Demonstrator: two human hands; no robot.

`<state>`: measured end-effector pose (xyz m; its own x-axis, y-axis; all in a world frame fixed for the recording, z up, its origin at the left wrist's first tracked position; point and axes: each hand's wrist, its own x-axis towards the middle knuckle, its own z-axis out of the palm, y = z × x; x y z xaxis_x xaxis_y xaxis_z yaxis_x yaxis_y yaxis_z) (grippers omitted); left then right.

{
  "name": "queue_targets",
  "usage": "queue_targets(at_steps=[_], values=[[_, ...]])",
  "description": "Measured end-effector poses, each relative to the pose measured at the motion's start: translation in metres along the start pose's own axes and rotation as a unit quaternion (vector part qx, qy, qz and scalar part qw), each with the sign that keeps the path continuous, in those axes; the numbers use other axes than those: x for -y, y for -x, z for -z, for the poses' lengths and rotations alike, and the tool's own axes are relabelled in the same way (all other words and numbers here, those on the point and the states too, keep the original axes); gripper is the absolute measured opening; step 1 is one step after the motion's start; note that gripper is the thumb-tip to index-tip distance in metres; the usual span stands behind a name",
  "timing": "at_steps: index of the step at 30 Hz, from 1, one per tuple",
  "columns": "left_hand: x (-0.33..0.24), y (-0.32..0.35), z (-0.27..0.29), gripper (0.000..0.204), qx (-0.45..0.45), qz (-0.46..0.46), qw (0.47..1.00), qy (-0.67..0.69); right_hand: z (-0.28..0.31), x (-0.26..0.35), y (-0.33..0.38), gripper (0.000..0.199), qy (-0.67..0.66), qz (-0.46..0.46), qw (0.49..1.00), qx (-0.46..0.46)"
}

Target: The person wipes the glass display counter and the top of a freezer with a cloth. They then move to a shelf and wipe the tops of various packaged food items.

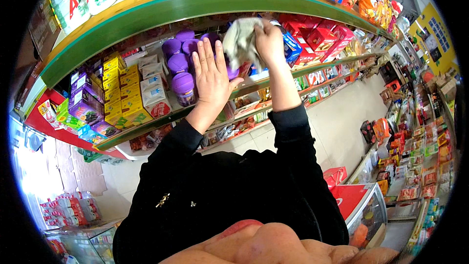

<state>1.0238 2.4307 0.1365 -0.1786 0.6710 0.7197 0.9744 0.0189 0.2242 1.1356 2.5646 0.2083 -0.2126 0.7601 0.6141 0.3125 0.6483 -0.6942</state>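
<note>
Your right hand (267,39) is raised to the middle shelf (312,68), fingers curled tight around a crumpled grey-white cloth (242,41); the cloth bunches out to the left of your fist and hangs in front of the shelf's back row, just beside the purple-lidded jars (183,76). Your left hand (211,76) is up beside it, palm toward the shelf, fingers spread wide and straight, holding nothing; it sits in front of the jars, and you cannot tell from here whether the palm actually touches one. The thumb points right, toward the cloth, with a small gap between the two hands. Left of the jars stand pale paper bags (155,93), then stacked yellow boxes (119,90), then purple boxes (85,105) nearer the shelf's left end. Right of your right hand are a blue box (292,46) and a run of red boxes (320,39). The shelf above has a green front edge (161,12) with white packs on top at the left and bright cartons at the right. Both your sleeves (293,137) are black. Lower shelves carry small packets, a pale tiled floor (342,117) runs off to the right, and a red-topped glass freezer chest (361,205) stands at lower right.
</note>
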Motion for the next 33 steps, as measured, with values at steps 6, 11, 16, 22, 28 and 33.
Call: queue_targets(at_steps=[6, 11, 16, 22, 28, 33], values=[[-0.028, -0.026, -0.028, 0.126, -0.017, 0.031, 0.999, -0.034, -0.043, -0.057, -0.036, 0.023, 0.235, 0.064, 0.933, 0.264], [-0.041, -0.026, -0.046, 0.116, -0.013, 0.100, 0.994, -0.048, -0.007, -0.076, 0.013, 0.039, 0.052, 0.258, 0.934, 0.241], [-0.060, -0.019, -0.051, 0.099, -0.070, 0.063, 0.994, -0.050, 0.064, -0.069, -0.031, 0.037, -0.053, 0.055, 0.897, 0.435], [-0.123, 0.007, -0.103, 0.046, -0.074, -0.068, 0.995, -0.011, -0.007, -0.081, -0.125, 0.024, 0.127, 0.291, 0.943, 0.101], [-0.172, -0.021, -0.172, 0.027, -0.022, -0.026, 0.998, 0.051, -0.043, -0.190, -0.135, 0.034, 0.400, 0.286, 0.801, 0.340], [-0.130, -0.004, -0.170, 0.021, -0.007, 0.108, 0.994, -0.016, 0.015, -0.103, -0.036, 0.023, 0.235, 0.254, 0.852, 0.393]])
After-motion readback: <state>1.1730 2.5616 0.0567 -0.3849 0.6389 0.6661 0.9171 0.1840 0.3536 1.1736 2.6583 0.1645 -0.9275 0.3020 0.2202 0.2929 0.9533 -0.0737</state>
